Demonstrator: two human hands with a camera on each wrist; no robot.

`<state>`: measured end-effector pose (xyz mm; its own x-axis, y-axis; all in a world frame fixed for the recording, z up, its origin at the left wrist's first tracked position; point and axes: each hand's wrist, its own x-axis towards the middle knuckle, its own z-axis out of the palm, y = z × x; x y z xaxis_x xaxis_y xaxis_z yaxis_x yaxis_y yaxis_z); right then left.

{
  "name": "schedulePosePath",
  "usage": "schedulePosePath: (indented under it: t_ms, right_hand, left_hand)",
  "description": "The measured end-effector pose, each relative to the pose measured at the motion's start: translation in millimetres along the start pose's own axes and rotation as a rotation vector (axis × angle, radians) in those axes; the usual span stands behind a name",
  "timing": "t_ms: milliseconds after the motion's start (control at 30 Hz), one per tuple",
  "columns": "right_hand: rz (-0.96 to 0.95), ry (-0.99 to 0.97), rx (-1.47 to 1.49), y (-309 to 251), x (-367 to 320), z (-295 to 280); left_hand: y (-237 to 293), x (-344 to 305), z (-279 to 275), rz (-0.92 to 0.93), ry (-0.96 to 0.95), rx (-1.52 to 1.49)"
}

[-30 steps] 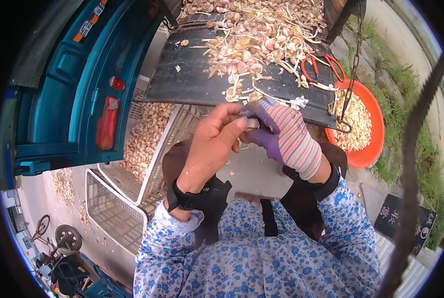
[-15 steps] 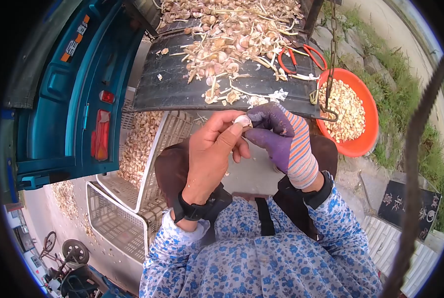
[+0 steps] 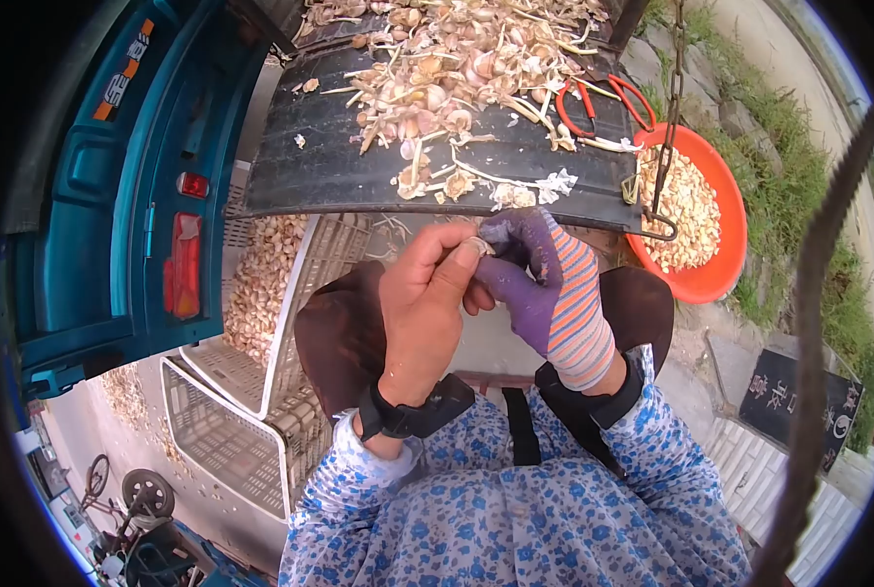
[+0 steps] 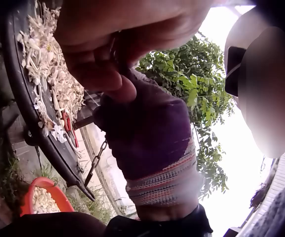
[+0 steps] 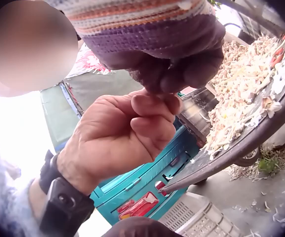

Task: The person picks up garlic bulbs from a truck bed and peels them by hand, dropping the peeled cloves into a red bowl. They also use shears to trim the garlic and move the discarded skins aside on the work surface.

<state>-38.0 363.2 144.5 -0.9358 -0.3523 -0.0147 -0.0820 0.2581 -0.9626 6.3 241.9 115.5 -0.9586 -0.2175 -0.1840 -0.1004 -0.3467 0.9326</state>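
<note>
Between the two hands, in the head view, is a small garlic clove (image 3: 481,247), mostly covered by fingertips. The bare left hand (image 3: 425,303) pinches it between thumb and curled forefinger. From the other side the right hand (image 3: 552,293), in a purple glove with a striped cuff, has its thumb and fingers curled against the same clove. Both wrist views show the bare fingertips meeting the gloved ones, with the clove hidden there. Just beyond the hands, loose garlic (image 3: 432,98) with stems and skins lies on the dark tailgate (image 3: 320,181).
Red-handled scissors (image 3: 576,110) lie at the tailgate's right. An orange basin (image 3: 734,220) of cloves stands beyond its right corner, near a hanging chain (image 3: 668,147). White crates (image 3: 285,333), one holding garlic, stand at lower left beside a teal vehicle panel (image 3: 99,235).
The clove was plainly visible half a second ago and is now mostly covered by the fingers. The gloved fingers have shifted over it, and the head view has moved slightly.
</note>
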Motion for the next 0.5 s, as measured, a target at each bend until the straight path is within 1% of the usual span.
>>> schedulePosePath:
  t_ms: [100, 200, 300, 400, 500]
  right_hand:
    - [-0.031, 0.032, -0.016, 10.1, -3.3, 5.5]
    - [-0.030, 0.116, -0.077, 13.5, -10.9, 12.3]
    - [0.021, 0.142, 0.054, 3.6, -15.0, 16.7]
    - [-0.054, 0.148, -0.019, 2.2, -19.3, 18.4]
    - [0.017, 0.157, 0.004, 1.0, -22.9, 19.8]
  left_hand:
    - [-5.0, -3.6, 1.5, -0.006, 0.045, -0.080]
    - [-5.1, -6.7, 4.0, -0.032, 0.065, -0.125]
    - [-2.3, -9.7, 5.5, -0.032, 0.069, -0.130]
    - [-1.4, -11.7, 6.4, -0.030, 0.084, -0.130]
    - [1.0, -14.8, 7.9, -0.037, 0.100, -0.109]
